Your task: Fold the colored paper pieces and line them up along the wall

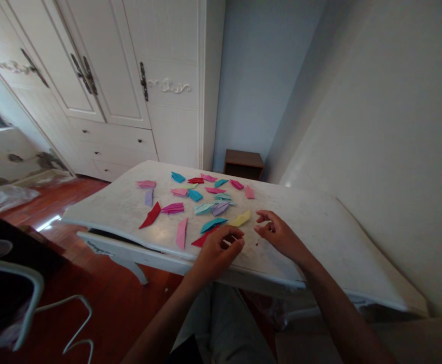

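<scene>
My left hand [221,250] hovers by the table's front edge, its thumb and fingers curved with a gap between them and nothing visible in it. Beside and partly behind it lies a red folded paper boat [201,239]. A blue paper boat [213,225] is just beyond. To the right, my right hand [278,235] is likewise curved and apart, holding nothing I can see. Nearest to its fingertips is a yellow paper boat [240,219]. Several more folded paper pieces, including a pink one [182,232] and a dark red one [150,216], are spread over the table's left half.
The white table [304,212] has a partly pulled-out drawer [130,245] at its front left. A white wardrobe [175,116] and a small brown cabinet [244,159] stand behind. A wall borders the right side. White metal tubing [35,283] is at lower left.
</scene>
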A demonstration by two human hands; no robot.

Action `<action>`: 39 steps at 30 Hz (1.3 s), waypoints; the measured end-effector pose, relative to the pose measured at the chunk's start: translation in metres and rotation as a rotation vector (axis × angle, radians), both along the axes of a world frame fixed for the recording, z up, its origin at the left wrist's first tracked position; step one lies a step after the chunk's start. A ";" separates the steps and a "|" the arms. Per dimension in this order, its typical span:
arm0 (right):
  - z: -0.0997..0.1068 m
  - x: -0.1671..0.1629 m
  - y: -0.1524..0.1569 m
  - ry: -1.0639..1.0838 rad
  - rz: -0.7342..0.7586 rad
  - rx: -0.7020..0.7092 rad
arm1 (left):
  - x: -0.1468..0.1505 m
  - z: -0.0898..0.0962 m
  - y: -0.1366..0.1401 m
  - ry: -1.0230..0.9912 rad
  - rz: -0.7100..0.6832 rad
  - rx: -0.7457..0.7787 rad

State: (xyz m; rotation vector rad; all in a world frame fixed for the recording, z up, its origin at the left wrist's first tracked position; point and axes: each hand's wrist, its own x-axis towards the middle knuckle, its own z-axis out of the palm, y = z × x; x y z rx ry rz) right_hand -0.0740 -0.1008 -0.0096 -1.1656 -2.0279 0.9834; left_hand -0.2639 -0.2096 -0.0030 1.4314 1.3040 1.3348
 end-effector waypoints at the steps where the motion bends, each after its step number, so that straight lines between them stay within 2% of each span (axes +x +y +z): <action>1: 0.000 -0.004 0.011 -0.057 -0.040 0.029 | 0.007 -0.002 0.006 0.051 0.014 -0.001; 3: -0.002 -0.011 0.032 -0.166 -0.080 0.064 | 0.018 -0.005 0.016 0.132 0.056 -0.005; 6: -0.006 -0.019 0.059 -0.253 -0.022 0.083 | 0.023 -0.008 0.025 0.199 0.097 -0.019; 11: -0.008 -0.024 0.076 -0.178 0.134 -0.013 | 0.018 -0.015 0.038 0.206 0.197 -0.003; 16: -0.011 -0.021 0.070 -0.042 0.102 -0.009 | 0.013 -0.021 0.044 0.192 0.228 -0.008; 19: -0.012 -0.013 0.064 0.103 0.106 -0.109 | 0.012 -0.021 0.043 0.161 0.233 -0.042; 22: -0.010 -0.005 0.057 0.275 0.137 -0.219 | 0.012 -0.020 0.043 0.037 0.217 -0.082; 25: -0.005 0.001 0.048 0.376 0.180 -0.263 | 0.010 -0.017 0.042 -0.129 0.192 -0.094; 32: 0.002 0.002 0.033 0.420 0.270 -0.329 | 0.006 -0.009 0.035 -0.290 0.178 -0.084; 36: 0.002 -0.001 0.028 0.389 0.299 -0.355 | 0.006 -0.007 0.036 -0.292 0.177 -0.122; 39: 0.003 -0.004 0.026 0.374 0.267 -0.327 | 0.009 -0.006 0.040 -0.277 0.169 -0.145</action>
